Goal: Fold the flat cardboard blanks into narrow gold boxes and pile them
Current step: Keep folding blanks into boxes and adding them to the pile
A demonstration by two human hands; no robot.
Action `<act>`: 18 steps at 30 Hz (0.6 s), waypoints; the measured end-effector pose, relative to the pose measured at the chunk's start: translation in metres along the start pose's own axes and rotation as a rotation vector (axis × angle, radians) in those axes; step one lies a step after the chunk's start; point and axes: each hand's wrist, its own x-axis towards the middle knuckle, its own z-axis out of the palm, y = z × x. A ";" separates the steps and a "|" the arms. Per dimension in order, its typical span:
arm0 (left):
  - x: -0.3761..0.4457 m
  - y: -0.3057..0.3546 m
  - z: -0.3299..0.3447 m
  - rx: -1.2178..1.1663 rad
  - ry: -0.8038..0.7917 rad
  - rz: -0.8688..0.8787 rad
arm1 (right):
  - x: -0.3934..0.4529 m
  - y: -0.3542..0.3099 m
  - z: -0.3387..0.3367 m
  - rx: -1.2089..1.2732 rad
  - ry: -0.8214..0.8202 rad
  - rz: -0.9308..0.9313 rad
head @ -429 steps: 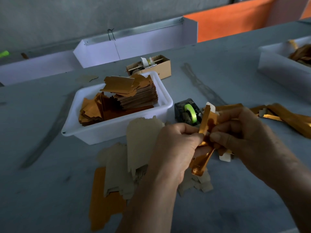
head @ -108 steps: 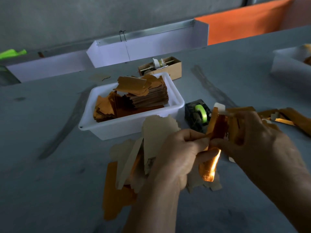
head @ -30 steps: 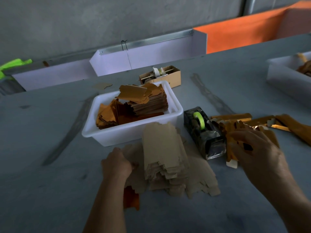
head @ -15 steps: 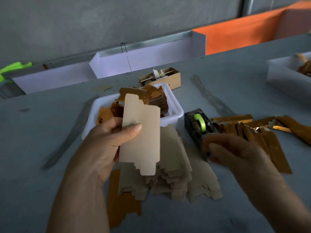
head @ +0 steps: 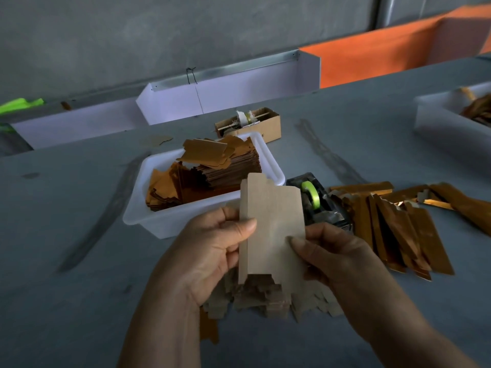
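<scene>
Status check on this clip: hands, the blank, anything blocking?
Left hand and right hand both pinch one flat blank, plain side up, unfolded. Loose blanks beneath. Finished gold boxes piled right. Nothing blocking.

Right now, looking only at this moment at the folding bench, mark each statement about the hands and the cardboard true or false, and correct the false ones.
1. Both hands hold one flat blank. True.
2. The white tub holds stacked blanks. True.
3. The folded gold boxes lie left of the tub. False: they lie to the right, beside the tape dispenser.
4. The left hand rests flat on the table. False: it grips the blank's left edge; the right hand pinches the other.
</scene>
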 end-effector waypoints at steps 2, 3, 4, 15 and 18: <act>0.001 -0.005 0.001 0.091 0.058 0.038 | 0.000 0.003 0.001 -0.006 0.027 -0.005; 0.001 -0.007 0.003 0.122 0.085 0.056 | 0.001 0.004 0.001 -0.009 0.040 -0.011; 0.002 -0.008 0.004 0.141 0.107 0.069 | 0.002 0.006 0.002 -0.012 0.052 -0.016; 0.003 -0.019 0.035 0.221 0.224 0.123 | 0.007 0.020 -0.002 -0.179 0.118 -0.171; 0.006 -0.023 0.040 0.276 0.279 0.136 | 0.007 0.020 -0.005 -0.283 0.175 -0.206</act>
